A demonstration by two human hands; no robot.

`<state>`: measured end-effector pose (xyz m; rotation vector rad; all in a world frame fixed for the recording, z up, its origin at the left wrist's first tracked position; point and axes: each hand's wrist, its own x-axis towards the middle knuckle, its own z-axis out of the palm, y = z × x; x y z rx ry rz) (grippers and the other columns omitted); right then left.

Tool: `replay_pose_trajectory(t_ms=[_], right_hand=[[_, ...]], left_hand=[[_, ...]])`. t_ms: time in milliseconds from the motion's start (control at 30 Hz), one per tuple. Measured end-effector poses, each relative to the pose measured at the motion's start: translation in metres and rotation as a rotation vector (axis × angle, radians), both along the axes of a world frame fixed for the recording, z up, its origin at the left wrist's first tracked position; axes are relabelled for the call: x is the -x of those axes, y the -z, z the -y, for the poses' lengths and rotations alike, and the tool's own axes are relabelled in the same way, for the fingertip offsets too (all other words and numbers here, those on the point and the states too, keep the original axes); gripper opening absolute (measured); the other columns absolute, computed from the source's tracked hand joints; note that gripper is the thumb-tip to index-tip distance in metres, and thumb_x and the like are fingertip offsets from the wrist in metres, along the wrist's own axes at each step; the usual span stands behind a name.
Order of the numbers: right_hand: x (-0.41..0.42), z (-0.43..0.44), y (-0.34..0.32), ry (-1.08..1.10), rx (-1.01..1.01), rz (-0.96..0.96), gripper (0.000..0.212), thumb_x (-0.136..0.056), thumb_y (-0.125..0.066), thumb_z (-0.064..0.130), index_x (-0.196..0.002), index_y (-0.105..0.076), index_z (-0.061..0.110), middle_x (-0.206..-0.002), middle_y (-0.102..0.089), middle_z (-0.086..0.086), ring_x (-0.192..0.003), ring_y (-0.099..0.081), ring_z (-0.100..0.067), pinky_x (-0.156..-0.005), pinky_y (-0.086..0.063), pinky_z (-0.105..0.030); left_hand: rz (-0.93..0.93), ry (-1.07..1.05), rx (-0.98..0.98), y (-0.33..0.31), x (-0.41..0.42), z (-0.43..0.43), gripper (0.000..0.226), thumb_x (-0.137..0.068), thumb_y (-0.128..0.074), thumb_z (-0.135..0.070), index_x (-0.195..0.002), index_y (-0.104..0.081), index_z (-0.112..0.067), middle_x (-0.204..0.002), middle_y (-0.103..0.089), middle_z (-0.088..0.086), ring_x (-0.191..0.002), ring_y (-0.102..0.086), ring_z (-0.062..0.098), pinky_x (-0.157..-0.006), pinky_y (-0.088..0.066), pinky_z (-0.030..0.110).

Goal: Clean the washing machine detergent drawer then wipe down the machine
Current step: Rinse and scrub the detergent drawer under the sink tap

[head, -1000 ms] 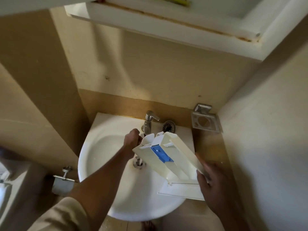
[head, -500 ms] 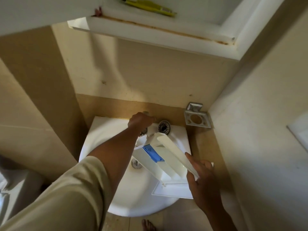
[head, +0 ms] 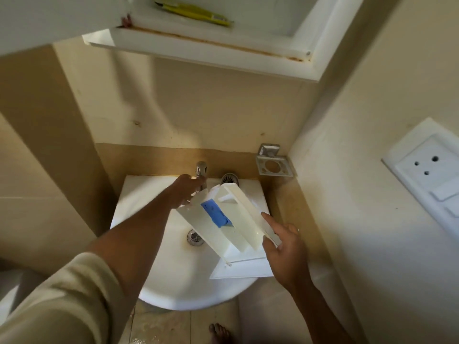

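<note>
The white detergent drawer (head: 238,219), with a blue insert (head: 215,214), is tilted over the white sink (head: 173,281). Its far end lies under the chrome tap (head: 201,170) and its front panel points toward me. My right hand (head: 283,249) grips the drawer's near right side, index finger stretched along the wall. My left hand (head: 185,192) reaches over the basin, just below the tap lever. Its fingers are loosely curled beside the tap stem and the drawer's far corner, and they hold nothing that I can see.
A drain (head: 195,237) sits in the basin under the drawer. A loose strainer (head: 229,179) lies on the sink's back ledge. A chrome holder (head: 273,165) hangs on the back wall, a socket plate (head: 429,167) on the right wall. An open cabinet (head: 211,40) juts out overhead.
My left hand went from under the tap up onto the lever, then came down off it to the drawer's far end. The right hand has kept hold of the drawer.
</note>
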<state>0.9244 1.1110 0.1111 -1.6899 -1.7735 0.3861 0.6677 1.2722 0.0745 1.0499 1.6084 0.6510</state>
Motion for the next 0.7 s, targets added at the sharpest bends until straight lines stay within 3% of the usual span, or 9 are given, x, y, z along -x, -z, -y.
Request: replay_pose_trajectory(t_ms=[67, 133, 233, 300, 367, 467, 533, 600, 700], right_hand=[[0.003, 0.001, -0.003, 0.025, 0.041, -0.012, 0.058, -0.086, -0.066, 0.005, -0.137, -0.058, 0.030, -0.104, -0.065, -0.001, -0.092, -0.058, -0.011, -0.081, -0.051, -0.020], [0.009, 0.004, -0.010, 0.050, 0.085, -0.019, 0.056, -0.086, -0.066, 0.009, -0.137, -0.059, 0.030, -0.113, -0.070, 0.001, -0.099, -0.065, -0.013, -0.084, -0.053, -0.021], [0.023, 0.007, -0.029, 0.097, 0.168, -0.299, 0.047, -0.086, -0.063, 0.001, -0.126, -0.068, 0.024, -0.109, -0.071, 0.015, -0.095, -0.068, -0.002, -0.078, -0.051, -0.008], [0.030, 0.005, -0.036, 0.169, 0.256, -0.503, 0.039, -0.084, -0.064, 0.000, -0.113, -0.072, 0.025, -0.100, -0.075, 0.008, -0.089, -0.071, -0.011, -0.079, -0.057, -0.026], [0.031, -0.002, -0.038, 0.271, 0.453, -0.617, 0.029, -0.084, -0.069, 0.004, -0.112, -0.072, 0.013, -0.099, -0.075, -0.006, -0.087, -0.070, -0.022, -0.078, -0.056, -0.036], [0.024, -0.008, -0.039, 0.281, 0.773, -0.645, 0.031, -0.086, -0.074, 0.014, -0.112, -0.065, 0.001, -0.107, -0.070, -0.018, -0.088, -0.066, -0.030, -0.081, -0.055, -0.043], [0.020, -0.007, -0.040, 0.229, 0.902, -0.663, 0.040, -0.087, -0.073, 0.026, -0.115, -0.061, 0.000, -0.108, -0.066, -0.019, -0.092, -0.064, -0.032, -0.089, -0.056, -0.047], [0.017, -0.006, -0.037, 0.144, 0.940, -0.703, 0.048, -0.086, -0.071, 0.039, -0.117, -0.063, 0.003, -0.108, -0.069, -0.020, -0.095, -0.066, -0.032, -0.097, -0.053, -0.050], [0.019, 0.000, -0.033, 0.019, 0.907, -0.566, 0.054, -0.078, -0.064, 0.068, -0.108, -0.071, 0.024, -0.102, -0.076, -0.007, -0.102, -0.067, -0.026, -0.105, -0.045, -0.049]], left_hand=[[0.245, -0.112, 0.049, 0.001, 0.018, 0.024, 0.052, -0.099, -0.049, -0.058, -0.121, -0.058, -0.012, -0.117, -0.056, 0.011, -0.103, -0.063, 0.031, -0.087, -0.057, 0.046], [0.438, -0.262, 0.069, 0.005, 0.033, 0.051, 0.070, -0.098, -0.041, -0.066, -0.144, -0.046, -0.013, -0.134, -0.054, 0.008, -0.125, -0.057, 0.039, -0.103, -0.049, 0.057], [0.553, -0.289, 0.068, 0.009, 0.032, 0.094, 0.082, -0.097, -0.027, -0.074, -0.147, -0.045, -0.011, -0.142, -0.057, 0.016, -0.123, -0.058, 0.040, -0.101, -0.048, 0.055], [0.573, -0.232, 0.088, 0.007, 0.022, 0.125, 0.088, -0.094, -0.022, -0.078, -0.143, -0.050, -0.010, -0.137, -0.062, 0.016, -0.118, -0.062, 0.037, -0.096, -0.050, 0.050], [0.588, -0.124, 0.110, -0.002, 0.013, 0.153, 0.084, -0.094, -0.021, -0.077, -0.129, -0.061, -0.012, -0.124, -0.071, 0.016, -0.112, -0.067, 0.036, -0.096, -0.053, 0.048], [0.557, -0.001, 0.202, -0.009, 0.017, 0.173, 0.063, -0.098, -0.038, -0.067, -0.127, -0.065, -0.018, -0.118, -0.074, 0.016, -0.111, -0.069, 0.038, -0.092, -0.058, 0.048], [0.554, 0.041, 0.327, -0.012, 0.032, 0.184, 0.057, -0.100, -0.047, -0.057, -0.132, -0.059, -0.011, -0.118, -0.071, 0.019, -0.109, -0.067, 0.036, -0.096, -0.055, 0.047], [0.546, 0.047, 0.420, -0.012, 0.047, 0.194, 0.056, -0.100, -0.050, -0.048, -0.131, -0.054, -0.002, -0.115, -0.065, 0.023, -0.106, -0.063, 0.034, -0.101, -0.050, 0.047], [0.616, 0.066, 0.435, -0.018, 0.057, 0.206, 0.046, -0.098, -0.060, -0.034, -0.130, -0.062, -0.001, -0.118, -0.065, 0.023, -0.101, -0.067, 0.032, -0.100, -0.051, 0.050]])
